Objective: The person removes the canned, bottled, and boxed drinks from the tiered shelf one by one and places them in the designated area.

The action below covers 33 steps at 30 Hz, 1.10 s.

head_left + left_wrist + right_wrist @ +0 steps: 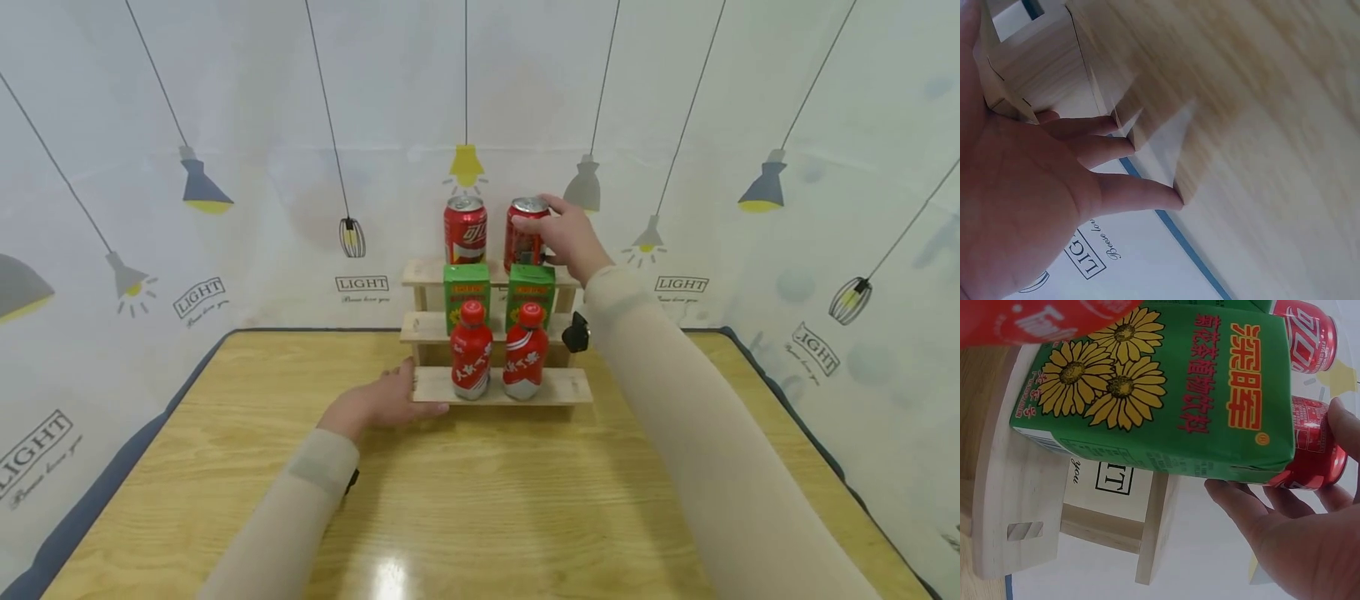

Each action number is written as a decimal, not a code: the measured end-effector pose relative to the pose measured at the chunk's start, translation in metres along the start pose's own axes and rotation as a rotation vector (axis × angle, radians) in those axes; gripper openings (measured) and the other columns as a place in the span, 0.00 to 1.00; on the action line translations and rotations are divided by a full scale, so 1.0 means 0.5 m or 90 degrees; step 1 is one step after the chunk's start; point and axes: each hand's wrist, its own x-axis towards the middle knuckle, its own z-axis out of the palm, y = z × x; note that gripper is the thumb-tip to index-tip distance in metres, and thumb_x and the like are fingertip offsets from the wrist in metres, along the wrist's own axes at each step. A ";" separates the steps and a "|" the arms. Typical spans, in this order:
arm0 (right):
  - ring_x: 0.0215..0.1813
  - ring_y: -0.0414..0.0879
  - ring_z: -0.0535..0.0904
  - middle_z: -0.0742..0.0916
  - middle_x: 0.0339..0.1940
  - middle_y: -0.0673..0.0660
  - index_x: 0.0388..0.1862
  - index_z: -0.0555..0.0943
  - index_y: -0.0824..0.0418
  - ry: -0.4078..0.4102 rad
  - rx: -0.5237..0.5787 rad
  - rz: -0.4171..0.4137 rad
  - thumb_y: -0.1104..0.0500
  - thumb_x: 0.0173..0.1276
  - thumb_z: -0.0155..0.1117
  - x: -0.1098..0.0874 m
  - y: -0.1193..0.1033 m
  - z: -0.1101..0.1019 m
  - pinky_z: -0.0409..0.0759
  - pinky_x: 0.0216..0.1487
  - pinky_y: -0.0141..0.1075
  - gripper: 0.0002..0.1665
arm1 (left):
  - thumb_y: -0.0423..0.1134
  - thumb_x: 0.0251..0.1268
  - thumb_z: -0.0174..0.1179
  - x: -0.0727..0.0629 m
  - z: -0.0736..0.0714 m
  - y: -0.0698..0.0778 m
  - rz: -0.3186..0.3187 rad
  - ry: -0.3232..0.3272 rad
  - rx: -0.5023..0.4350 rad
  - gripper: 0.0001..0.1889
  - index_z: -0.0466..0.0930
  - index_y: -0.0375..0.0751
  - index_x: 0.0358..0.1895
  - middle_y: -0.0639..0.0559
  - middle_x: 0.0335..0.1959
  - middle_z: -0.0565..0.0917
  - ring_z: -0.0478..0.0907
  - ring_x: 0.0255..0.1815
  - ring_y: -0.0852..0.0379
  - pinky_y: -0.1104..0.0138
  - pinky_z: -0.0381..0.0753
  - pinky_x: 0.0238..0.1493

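In the head view my right hand (566, 237) holds a red soda can (522, 242) at the right of the top tier of a stepped wooden shelf (551, 387). Its fingers curl round the can in the right wrist view, where a green drink carton (1210, 394) partly covers that can. My left hand (386, 396) lies against the left end of the bottom tier, thumb along the front edge. Seen from the left wrist, the fingers (1138, 190) are extended and spread, tips on the table.
A second red can (465, 233) stands at the top left. Two green cartons (467, 292) occupy the middle tier, two red bottles (472, 354) the bottom one. The shelf stands on a wooden table (480, 500), near its back edge and a printed wall cloth (405, 192).
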 end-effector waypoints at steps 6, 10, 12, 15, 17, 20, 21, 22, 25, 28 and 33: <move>0.80 0.54 0.72 0.75 0.81 0.55 0.85 0.64 0.41 0.000 -0.001 0.005 0.45 0.76 0.70 0.004 0.002 -0.001 0.76 0.78 0.59 0.43 | 0.79 0.63 0.60 0.003 0.000 -0.001 0.008 0.003 0.002 0.68 0.39 0.31 0.86 0.25 0.84 0.59 0.57 0.85 0.28 0.38 0.62 0.84; 0.81 0.54 0.72 0.74 0.82 0.55 0.86 0.64 0.41 0.002 -0.007 0.009 0.44 0.76 0.70 0.007 0.003 -0.001 0.76 0.78 0.59 0.43 | 0.79 0.64 0.60 -0.001 0.000 0.004 0.003 0.001 0.006 0.68 0.38 0.31 0.87 0.26 0.84 0.57 0.55 0.86 0.28 0.38 0.60 0.85; 0.81 0.54 0.72 0.74 0.82 0.55 0.86 0.63 0.41 0.004 -0.012 0.008 0.44 0.76 0.70 0.007 0.002 0.000 0.76 0.77 0.59 0.44 | 0.79 0.64 0.60 -0.003 -0.001 0.006 -0.001 0.000 0.004 0.68 0.37 0.32 0.87 0.26 0.85 0.55 0.52 0.87 0.28 0.37 0.58 0.85; 0.80 0.55 0.72 0.74 0.82 0.55 0.86 0.63 0.40 0.009 -0.018 0.008 0.44 0.75 0.70 0.005 0.000 0.000 0.77 0.77 0.59 0.44 | 0.79 0.64 0.60 -0.005 -0.002 0.006 -0.004 0.000 0.002 0.68 0.37 0.32 0.87 0.26 0.86 0.54 0.50 0.87 0.27 0.37 0.57 0.86; 0.80 0.55 0.73 0.74 0.82 0.55 0.86 0.63 0.41 0.010 -0.019 0.009 0.44 0.76 0.69 0.004 -0.001 -0.001 0.78 0.76 0.60 0.44 | 0.79 0.64 0.60 -0.005 -0.002 0.005 -0.001 0.000 0.004 0.68 0.37 0.32 0.87 0.26 0.86 0.54 0.50 0.87 0.27 0.36 0.57 0.85; 0.80 0.55 0.73 0.75 0.81 0.56 0.86 0.64 0.43 0.009 -0.022 0.006 0.45 0.76 0.69 0.000 -0.002 -0.007 0.78 0.75 0.61 0.43 | 0.78 0.64 0.60 -0.005 -0.001 0.006 -0.001 -0.001 0.003 0.67 0.37 0.32 0.87 0.27 0.86 0.53 0.50 0.87 0.27 0.36 0.56 0.86; 0.79 0.55 0.73 0.75 0.81 0.56 0.85 0.65 0.44 0.008 -0.024 0.005 0.45 0.76 0.69 -0.001 -0.003 -0.009 0.78 0.75 0.62 0.43 | 0.78 0.65 0.60 -0.005 -0.001 0.007 0.001 -0.001 0.003 0.67 0.37 0.32 0.87 0.26 0.86 0.53 0.49 0.87 0.27 0.36 0.56 0.86; 0.79 0.55 0.73 0.76 0.81 0.56 0.85 0.66 0.44 0.007 -0.027 0.005 0.45 0.76 0.69 -0.003 -0.003 -0.012 0.79 0.74 0.62 0.42 | 0.78 0.65 0.60 -0.005 -0.001 0.008 0.000 -0.001 0.003 0.67 0.37 0.32 0.87 0.27 0.86 0.53 0.50 0.87 0.27 0.37 0.56 0.86; 0.78 0.56 0.74 0.77 0.79 0.57 0.84 0.67 0.44 0.007 -0.034 0.008 0.45 0.76 0.69 -0.009 -0.004 -0.022 0.79 0.73 0.64 0.41 | 0.77 0.66 0.60 -0.006 -0.002 0.010 0.005 0.000 0.004 0.66 0.38 0.31 0.87 0.26 0.85 0.54 0.50 0.87 0.27 0.36 0.57 0.85; 0.78 0.57 0.74 0.77 0.79 0.58 0.83 0.69 0.44 0.010 -0.041 0.010 0.45 0.76 0.69 -0.014 -0.002 -0.033 0.80 0.72 0.64 0.39 | 0.76 0.66 0.60 -0.006 -0.002 0.009 0.007 0.005 0.008 0.65 0.39 0.31 0.86 0.25 0.85 0.55 0.52 0.87 0.27 0.37 0.58 0.85; 0.76 0.59 0.75 0.78 0.78 0.59 0.82 0.70 0.46 0.023 -0.043 0.006 0.46 0.76 0.70 -0.024 0.004 -0.052 0.80 0.72 0.64 0.39 | 0.75 0.67 0.60 -0.004 -0.001 0.009 0.004 0.006 0.009 0.65 0.38 0.31 0.86 0.25 0.85 0.55 0.51 0.87 0.27 0.37 0.58 0.85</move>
